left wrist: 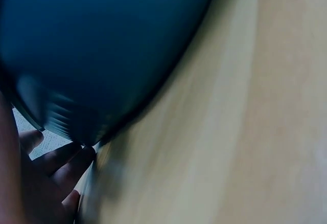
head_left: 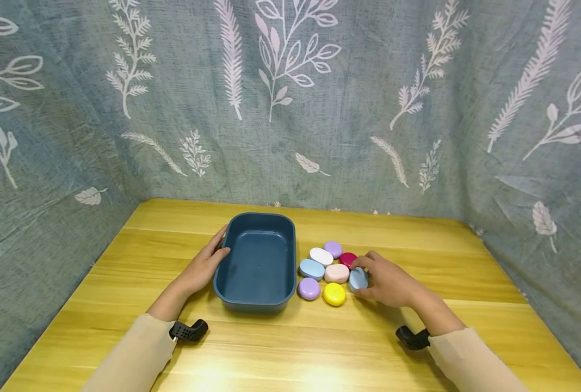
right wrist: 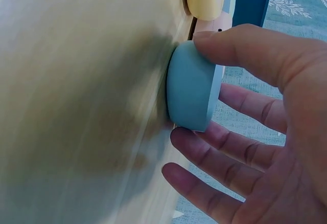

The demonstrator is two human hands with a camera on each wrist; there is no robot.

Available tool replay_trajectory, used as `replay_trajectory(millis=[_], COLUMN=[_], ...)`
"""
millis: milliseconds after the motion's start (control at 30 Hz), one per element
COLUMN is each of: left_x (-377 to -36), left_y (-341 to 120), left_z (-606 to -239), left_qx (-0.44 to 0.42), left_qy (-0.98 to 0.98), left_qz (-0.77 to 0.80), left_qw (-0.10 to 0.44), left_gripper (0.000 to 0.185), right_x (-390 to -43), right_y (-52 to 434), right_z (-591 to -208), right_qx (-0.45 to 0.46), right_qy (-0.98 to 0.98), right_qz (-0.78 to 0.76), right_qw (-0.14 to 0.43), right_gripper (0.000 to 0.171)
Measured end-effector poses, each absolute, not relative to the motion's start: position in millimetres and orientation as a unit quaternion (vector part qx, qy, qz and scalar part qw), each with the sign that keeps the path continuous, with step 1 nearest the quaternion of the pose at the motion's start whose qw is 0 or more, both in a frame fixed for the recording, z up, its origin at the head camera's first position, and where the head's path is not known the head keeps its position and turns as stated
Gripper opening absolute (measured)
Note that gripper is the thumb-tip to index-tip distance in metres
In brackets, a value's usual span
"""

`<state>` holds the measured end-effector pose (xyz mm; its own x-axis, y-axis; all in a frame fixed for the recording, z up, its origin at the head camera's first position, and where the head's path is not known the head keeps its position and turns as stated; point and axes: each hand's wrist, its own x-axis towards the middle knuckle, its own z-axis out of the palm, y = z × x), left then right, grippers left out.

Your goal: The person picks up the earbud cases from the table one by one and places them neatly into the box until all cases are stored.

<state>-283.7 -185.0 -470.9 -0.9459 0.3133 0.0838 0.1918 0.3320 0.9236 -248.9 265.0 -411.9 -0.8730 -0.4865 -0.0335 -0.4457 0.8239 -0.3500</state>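
Observation:
A dark blue plastic bin (head_left: 258,267) stands open and bare inside at the middle of the wooden table (head_left: 320,348). My left hand (head_left: 220,246) rests with straight fingers against the bin's left wall; in the left wrist view the fingers (left wrist: 61,157) lie beside the bin (left wrist: 102,45). Right of the bin lie several small oval cases. My right hand (head_left: 361,275) grips the light blue case (head_left: 358,279) at the cluster's right edge. The right wrist view shows the thumb (right wrist: 240,45) over this case (right wrist: 191,86) and fingers under it, still on the table.
The other cases are purple (head_left: 333,249), white (head_left: 321,256), red (head_left: 347,259), light blue (head_left: 311,269), pink (head_left: 337,273), purple (head_left: 309,288) and yellow (head_left: 334,294). Leaf-print cloth (head_left: 290,109) walls the table at the back and both sides.

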Motion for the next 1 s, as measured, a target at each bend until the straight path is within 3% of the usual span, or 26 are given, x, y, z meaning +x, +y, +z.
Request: replay_trajectory(millis=[1000], left_x=[-283], left_y=[-183], left_z=[-471], left_qx=[0.168], left_qy=[0.815], left_qz=[0.553], left_qw=[0.046], left_gripper=[0.059], right_x=[-245], right_y=[266], right_z=[-397], right_qx=[-0.242], right_qy=[0.950], right_qz=[-0.189], right_qw=[0.051], right_gripper=[0.047])
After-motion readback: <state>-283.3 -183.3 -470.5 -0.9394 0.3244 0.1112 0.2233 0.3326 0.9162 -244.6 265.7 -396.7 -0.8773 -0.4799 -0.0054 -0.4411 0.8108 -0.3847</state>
